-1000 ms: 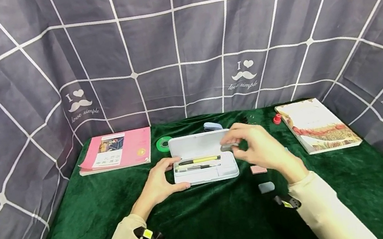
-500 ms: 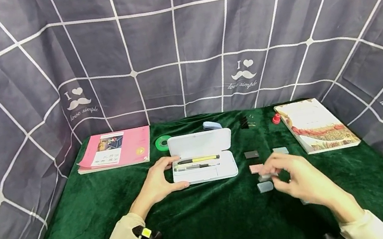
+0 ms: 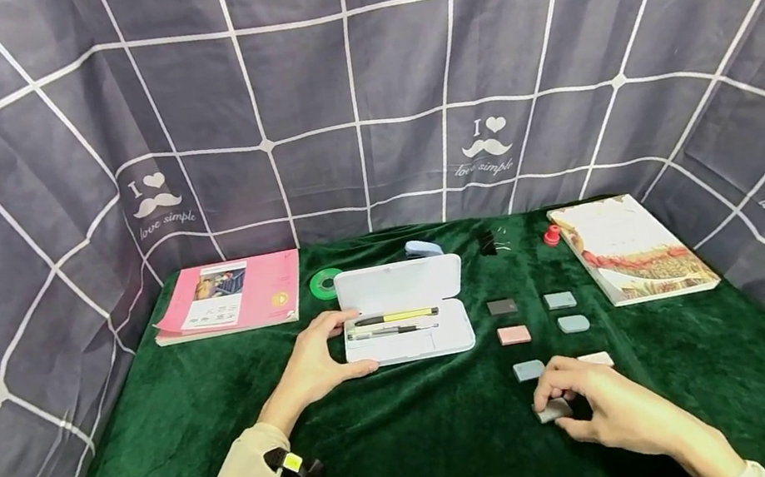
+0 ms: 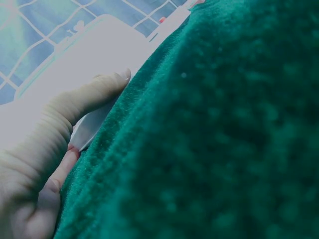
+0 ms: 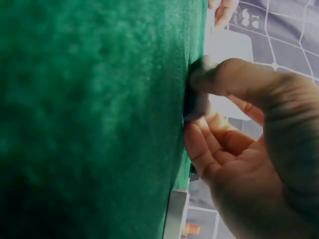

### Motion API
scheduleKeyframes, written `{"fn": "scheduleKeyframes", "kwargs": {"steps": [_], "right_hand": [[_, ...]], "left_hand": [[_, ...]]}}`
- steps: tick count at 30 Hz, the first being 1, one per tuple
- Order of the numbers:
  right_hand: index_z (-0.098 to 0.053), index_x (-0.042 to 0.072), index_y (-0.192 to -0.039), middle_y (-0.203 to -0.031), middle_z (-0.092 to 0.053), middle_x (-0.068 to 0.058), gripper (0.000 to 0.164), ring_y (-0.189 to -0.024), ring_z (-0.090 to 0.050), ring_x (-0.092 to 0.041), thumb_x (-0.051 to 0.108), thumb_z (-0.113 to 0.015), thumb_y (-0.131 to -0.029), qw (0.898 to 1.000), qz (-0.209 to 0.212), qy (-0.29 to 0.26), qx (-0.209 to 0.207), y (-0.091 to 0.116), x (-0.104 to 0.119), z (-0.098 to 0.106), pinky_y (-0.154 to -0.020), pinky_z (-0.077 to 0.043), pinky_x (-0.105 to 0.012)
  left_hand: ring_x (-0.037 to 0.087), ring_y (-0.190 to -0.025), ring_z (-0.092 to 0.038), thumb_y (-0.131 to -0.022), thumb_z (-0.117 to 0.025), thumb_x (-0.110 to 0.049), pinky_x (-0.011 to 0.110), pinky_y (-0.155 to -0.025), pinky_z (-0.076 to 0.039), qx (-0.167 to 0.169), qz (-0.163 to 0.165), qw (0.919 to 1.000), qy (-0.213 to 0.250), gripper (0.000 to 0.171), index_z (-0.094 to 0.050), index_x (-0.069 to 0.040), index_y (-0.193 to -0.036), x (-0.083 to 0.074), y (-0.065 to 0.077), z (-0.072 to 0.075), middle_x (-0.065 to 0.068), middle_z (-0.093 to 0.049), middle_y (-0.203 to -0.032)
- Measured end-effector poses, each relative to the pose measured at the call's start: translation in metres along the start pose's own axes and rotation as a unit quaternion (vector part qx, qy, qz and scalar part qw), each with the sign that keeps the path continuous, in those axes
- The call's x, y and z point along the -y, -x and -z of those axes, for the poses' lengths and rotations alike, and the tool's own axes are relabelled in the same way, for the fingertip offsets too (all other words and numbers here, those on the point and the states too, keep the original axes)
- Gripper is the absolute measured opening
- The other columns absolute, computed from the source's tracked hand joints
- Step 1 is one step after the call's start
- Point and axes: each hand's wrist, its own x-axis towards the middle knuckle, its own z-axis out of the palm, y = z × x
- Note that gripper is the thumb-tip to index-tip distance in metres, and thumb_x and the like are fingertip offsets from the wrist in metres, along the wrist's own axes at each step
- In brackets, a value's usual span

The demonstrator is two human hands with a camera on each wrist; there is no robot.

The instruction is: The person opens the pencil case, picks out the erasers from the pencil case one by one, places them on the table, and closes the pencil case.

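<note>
A white pencil case stands with its lid up on the green cloth, holding a yellow-and-black pen and a clear pen with a black grip. My left hand grips its left end, thumb at the front edge and fingers at the back. Down at the right, my right hand pinches a small grey eraser at the cloth. That eraser looks dark in the right wrist view. Close by lie a blue-grey eraser and a white one, partly covered by the hand.
More small erasers lie in two columns, among them a pink eraser and a black eraser. Behind are green tape, a blue stapler, black clips and a red stamp. Books flank both sides.
My right hand has carried the grey eraser from the pencil case's right end rightward and toward me, down to the cloth below the other erasers. The left hand has stayed on the case.
</note>
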Motion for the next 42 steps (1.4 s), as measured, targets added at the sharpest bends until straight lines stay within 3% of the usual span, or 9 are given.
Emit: {"fn": "scheduleKeyframes", "kwargs": {"steps": [13, 17, 22, 27, 30, 33, 38, 42], "right_hand": [[-0.074, 0.024, -0.122, -0.105, -0.065, 0.013, 0.045, -0.091, -0.060, -0.005, -0.001, -0.091, -0.088, 1.000, 0.004, 0.008, 0.015, -0.003, -0.003, 0.004, -0.075, -0.054, -0.026], [-0.073, 0.018, -0.125, -0.105, -0.069, 0.007, 0.049, -0.090, -0.063, -0.009, 0.000, -0.095, -0.085, 1.000, 0.021, 0.013, -0.013, -0.016, -0.001, 0.014, -0.073, -0.057, -0.027], [-0.070, 0.019, -0.138, -0.111, -0.072, 0.010, 0.068, -0.093, -0.066, -0.007, -0.003, -0.098, -0.080, 0.996, 0.028, 0.046, -0.070, -0.051, 0.002, 0.031, -0.077, -0.059, -0.028], [-0.065, 0.018, -0.144, -0.124, -0.073, 0.005, 0.065, -0.104, -0.069, -0.011, 0.004, -0.095, -0.088, 0.992, -0.005, -0.002, -0.122, -0.093, -0.006, 0.038, -0.088, -0.061, -0.031], [-0.059, 0.015, -0.152, -0.136, -0.069, -0.003, 0.066, -0.116, -0.069, -0.020, 0.005, -0.090, -0.095, 0.988, -0.030, -0.052, -0.143, -0.117, -0.015, 0.034, -0.094, -0.061, -0.036], [-0.050, 0.012, -0.160, -0.147, -0.064, -0.013, 0.068, -0.128, -0.065, -0.031, 0.006, -0.083, -0.101, 0.983, -0.054, -0.087, -0.153, -0.136, -0.023, 0.026, -0.100, -0.059, -0.047], [-0.042, 0.013, -0.168, -0.153, -0.059, -0.022, 0.066, -0.140, -0.058, -0.044, 0.017, -0.074, -0.110, 0.978, -0.109, -0.120, -0.128, -0.150, -0.035, 0.012, -0.109, -0.052, -0.063], [-0.054, 0.011, -0.159, -0.144, -0.068, -0.019, 0.046, -0.132, -0.066, -0.039, 0.026, -0.063, -0.116, 0.977, -0.130, -0.137, -0.095, -0.152, -0.041, 0.008, -0.110, -0.054, -0.052]], "left_hand": [[0.035, -0.136, -0.065, -0.079, -0.104, -0.043, 0.055, -0.116, -0.053, -0.002, 0.001, 1.0000, -0.006, 0.089, -0.064, -0.019, -0.154, 0.001, 0.000, 0.001, 0.007, -0.061, -0.155], [0.035, -0.136, -0.066, -0.080, -0.103, -0.045, 0.056, -0.115, -0.054, -0.003, -0.004, 0.9999, -0.011, 0.088, -0.064, -0.019, -0.155, 0.002, -0.001, 0.001, 0.008, -0.061, -0.155], [0.035, -0.136, -0.066, -0.080, -0.103, -0.043, 0.056, -0.116, -0.054, -0.005, -0.003, 0.9999, -0.012, 0.088, -0.064, -0.019, -0.155, 0.001, 0.001, 0.002, 0.007, -0.061, -0.155], [0.036, -0.135, -0.066, -0.079, -0.105, -0.038, 0.055, -0.116, -0.053, -0.013, 0.000, 0.9999, -0.001, 0.088, -0.059, -0.017, -0.152, 0.002, 0.002, 0.002, 0.010, -0.063, -0.151], [0.036, -0.135, -0.066, -0.078, -0.106, -0.032, 0.055, -0.118, -0.052, -0.022, 0.000, 0.9996, 0.020, 0.093, -0.046, -0.014, -0.147, 0.002, 0.002, 0.001, 0.014, -0.065, -0.148], [0.037, -0.136, -0.066, -0.077, -0.107, -0.030, 0.054, -0.119, -0.050, -0.025, -0.002, 0.9989, 0.040, 0.107, -0.033, -0.014, -0.153, 0.002, 0.001, -0.001, 0.015, -0.065, -0.148], [0.034, -0.136, -0.065, -0.077, -0.106, -0.033, 0.053, -0.119, -0.050, -0.020, -0.015, 0.9992, 0.032, 0.127, -0.023, -0.015, -0.172, 0.002, 0.000, -0.003, 0.015, -0.065, -0.148], [0.031, -0.136, -0.064, -0.078, -0.106, -0.035, 0.051, -0.119, -0.051, -0.017, -0.021, 0.9994, 0.022, 0.117, -0.035, -0.014, -0.168, 0.002, -0.002, -0.003, 0.013, -0.065, -0.148]]}}
